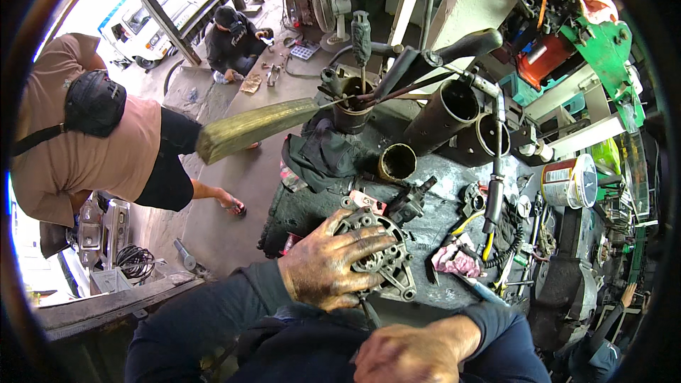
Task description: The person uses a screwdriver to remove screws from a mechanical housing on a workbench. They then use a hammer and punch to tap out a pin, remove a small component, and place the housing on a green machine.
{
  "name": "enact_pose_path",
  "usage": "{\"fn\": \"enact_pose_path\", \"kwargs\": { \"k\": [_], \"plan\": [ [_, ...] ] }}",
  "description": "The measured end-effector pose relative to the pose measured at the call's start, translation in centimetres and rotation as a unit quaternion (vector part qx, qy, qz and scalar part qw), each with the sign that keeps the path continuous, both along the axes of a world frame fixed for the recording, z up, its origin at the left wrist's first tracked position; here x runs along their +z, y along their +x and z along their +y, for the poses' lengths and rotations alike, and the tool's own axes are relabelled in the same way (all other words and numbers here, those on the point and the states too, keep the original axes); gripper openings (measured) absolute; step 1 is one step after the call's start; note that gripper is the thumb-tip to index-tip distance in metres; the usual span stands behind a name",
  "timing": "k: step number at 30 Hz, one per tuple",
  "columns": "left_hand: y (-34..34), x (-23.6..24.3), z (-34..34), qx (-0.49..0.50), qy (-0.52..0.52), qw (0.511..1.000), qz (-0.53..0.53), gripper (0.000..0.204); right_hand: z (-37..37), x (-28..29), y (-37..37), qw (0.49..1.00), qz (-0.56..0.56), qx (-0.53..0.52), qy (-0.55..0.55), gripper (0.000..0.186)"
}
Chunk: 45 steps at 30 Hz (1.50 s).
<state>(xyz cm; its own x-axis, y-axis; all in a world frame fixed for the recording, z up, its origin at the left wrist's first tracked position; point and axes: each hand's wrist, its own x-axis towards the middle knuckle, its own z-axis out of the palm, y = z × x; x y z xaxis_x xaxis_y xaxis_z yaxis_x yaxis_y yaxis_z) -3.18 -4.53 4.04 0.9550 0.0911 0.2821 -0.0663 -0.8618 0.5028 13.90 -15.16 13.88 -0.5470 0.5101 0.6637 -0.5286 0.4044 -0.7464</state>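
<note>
The cast-metal alternator housing, ribbed and greasy, sits at the near edge of the cluttered surface, clamped under the spread, oil-blackened left hand. The right hand curls closed low by the body, apparently around a thin tool, though I cannot tell for sure. The housing looks part stripped, with work seemingly left.

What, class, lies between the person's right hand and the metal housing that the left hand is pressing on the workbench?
Nothing solid shows between them. The right hand sits low near the body, and the metal housing lies just beyond it under the left hand. Only a thin dark tool shaft runs across the gap toward the housing, seemingly held by the right hand itself.
</note>
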Motion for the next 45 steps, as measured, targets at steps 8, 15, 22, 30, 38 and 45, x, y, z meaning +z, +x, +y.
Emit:
{"fn": "enact_pose_path", "kwargs": {
  "k": [8,15,22,30,38,45],
  "plan": [
    [0.0,0.0,0.0,0.006,-0.005,1.000,0.009,0.048,0.1,0.3,0.1,0.994,0.022,-0.102,-0.022,0.030],
    [0.7,0.8,-0.6,0.072,-0.008,0.997,-0.039,0.035,1.4,0.0,-0.2,0.983,0.061,-0.172,-0.035,0.032],
    [0.2,0.0,-0.3,0.031,-0.033,0.999,-0.016,0.037,1.2,-0.3,-1.9,0.988,0.046,-0.145,-0.014,0.032],
    [0.1,0.0,-0.1,0.004,0.080,0.997,0.001,0.046,-1.7,2.1,-2.9,0.932,-0.043,-0.337,-0.124,0.021],
    [-2.5,4.4,3.0,-0.076,0.133,0.980,0.124,0.052,-9.1,5.9,-0.7,0.802,0.046,-0.565,-0.190,0.065],
    [-2.2,3.3,-1.8,0.142,-0.058,0.988,0.025,0.080,-6.9,2.3,1.7,0.819,0.105,-0.530,-0.193,0.051]
  ]
}}
